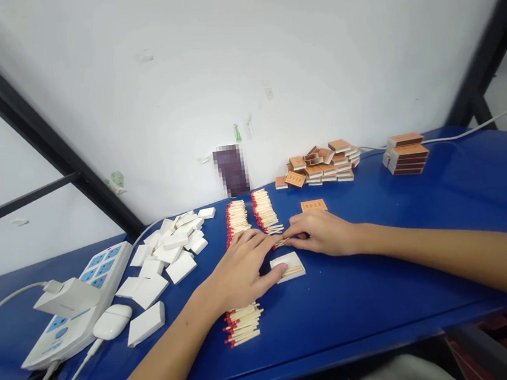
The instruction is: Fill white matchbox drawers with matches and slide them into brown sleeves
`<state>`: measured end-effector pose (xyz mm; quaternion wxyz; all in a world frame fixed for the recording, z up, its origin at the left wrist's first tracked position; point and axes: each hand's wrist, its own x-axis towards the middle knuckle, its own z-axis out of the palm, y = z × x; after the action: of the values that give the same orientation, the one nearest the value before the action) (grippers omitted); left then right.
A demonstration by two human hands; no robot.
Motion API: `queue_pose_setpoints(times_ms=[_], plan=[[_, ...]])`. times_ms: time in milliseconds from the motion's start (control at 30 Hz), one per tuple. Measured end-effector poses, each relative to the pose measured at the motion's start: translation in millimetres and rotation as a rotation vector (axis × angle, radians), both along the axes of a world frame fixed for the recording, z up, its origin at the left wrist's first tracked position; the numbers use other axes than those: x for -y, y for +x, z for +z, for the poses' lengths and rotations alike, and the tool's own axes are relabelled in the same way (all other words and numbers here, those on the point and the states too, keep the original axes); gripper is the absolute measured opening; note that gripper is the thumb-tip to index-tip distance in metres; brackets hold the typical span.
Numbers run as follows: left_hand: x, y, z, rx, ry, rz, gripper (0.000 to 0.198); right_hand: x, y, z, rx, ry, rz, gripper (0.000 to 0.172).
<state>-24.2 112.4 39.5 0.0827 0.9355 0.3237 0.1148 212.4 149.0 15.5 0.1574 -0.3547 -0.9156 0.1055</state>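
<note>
My right hand (320, 231) is closed in a pinch on a few matches (280, 243), their red heads pointing left. My left hand (241, 267) lies palm down with its fingers stretched out; the index fingertip is at the heads of those matches. Its thumb rests on the left part of a white matchbox tray (293, 269), which has some matches lying in it. Under and around the left hand runs a column of matches (237, 219), partly hidden, its near end (244, 325) showing below the wrist. A second match column (264, 210) ends just beyond the fingertips.
White matchbox trays (174, 241) lie heaped at left, beside a power strip (87, 300) with a charger (69, 298) and a white earbud case (112, 322). An orange matchbox sleeve (313, 206) lies behind my right hand. Matchboxes (324, 166) are piled and stacked (408, 157) along the wall.
</note>
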Motion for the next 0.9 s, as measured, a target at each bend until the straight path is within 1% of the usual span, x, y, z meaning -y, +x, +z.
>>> queue_pose_setpoints(times_ms=[133,267,600,767,900], plan=[[-0.6,-0.3,-1.1,0.027,-0.014,0.007,0.045,0.6,1.0,-1.6,0.025,0.053,-0.010,0.031],[-1.2,-0.2,-1.7,0.036,-0.011,0.010,0.047,-0.1,1.2,-3.0,0.029,0.087,-0.020,0.031],[-1.7,-0.3,-2.4,0.038,0.010,-0.014,0.037,-2.0,0.7,-3.1,-0.004,0.052,0.019,0.031],[-1.8,0.0,-2.1,0.018,0.026,-0.022,0.037,-3.8,1.2,-5.9,-0.061,0.018,0.026,0.024],[-2.6,-0.5,-2.8,0.006,0.038,-0.027,0.034,-1.6,1.4,-4.7,-0.040,0.027,0.014,0.021]])
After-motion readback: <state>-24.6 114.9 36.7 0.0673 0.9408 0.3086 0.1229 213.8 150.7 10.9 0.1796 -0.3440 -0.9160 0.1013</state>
